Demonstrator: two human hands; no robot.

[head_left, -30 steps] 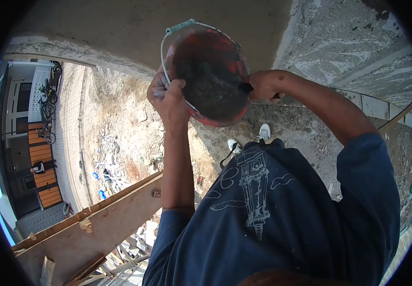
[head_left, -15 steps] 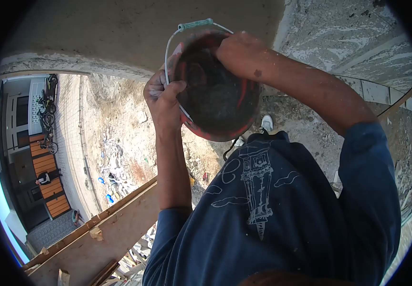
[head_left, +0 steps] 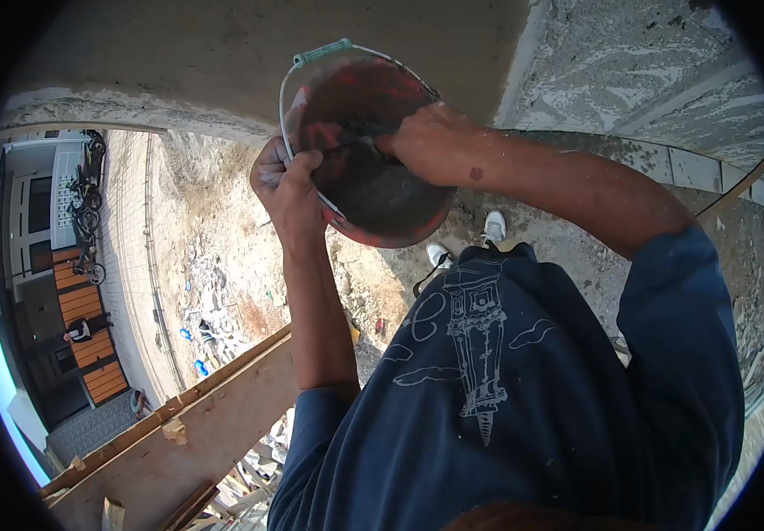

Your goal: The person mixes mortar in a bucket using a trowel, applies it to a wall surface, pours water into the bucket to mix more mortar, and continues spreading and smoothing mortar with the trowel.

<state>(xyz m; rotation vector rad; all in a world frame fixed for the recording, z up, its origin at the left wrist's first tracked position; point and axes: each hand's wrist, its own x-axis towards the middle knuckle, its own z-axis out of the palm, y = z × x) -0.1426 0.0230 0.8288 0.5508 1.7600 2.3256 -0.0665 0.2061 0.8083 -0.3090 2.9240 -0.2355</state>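
Observation:
A red bucket (head_left: pixel 391 232) with grey, wet-looking material inside is tilted, its mouth facing me. Its wire handle with a green grip (head_left: pixel 322 53) stands out along the upper left rim. My left hand (head_left: pixel 291 181) is closed on the left rim, thumb on top near the wire. My right hand (head_left: pixel 430 142) reaches over the right side into the bucket's mouth, its fingers closed round something dark that I cannot make out, near the grey material.
A smooth grey plastered surface (head_left: pixel 178 44) lies above the bucket, and a rough wall (head_left: pixel 647 80) stands at the right. A wooden board (head_left: pixel 222 389) crosses the lower left. Rubble covers the ground below. Two people and parked motorbikes (head_left: pixel 88 212) are far left.
My right hand has gone from the bucket's lower right to its upper rim, then down inside its mouth. The bucket and my left hand have shifted slightly left.

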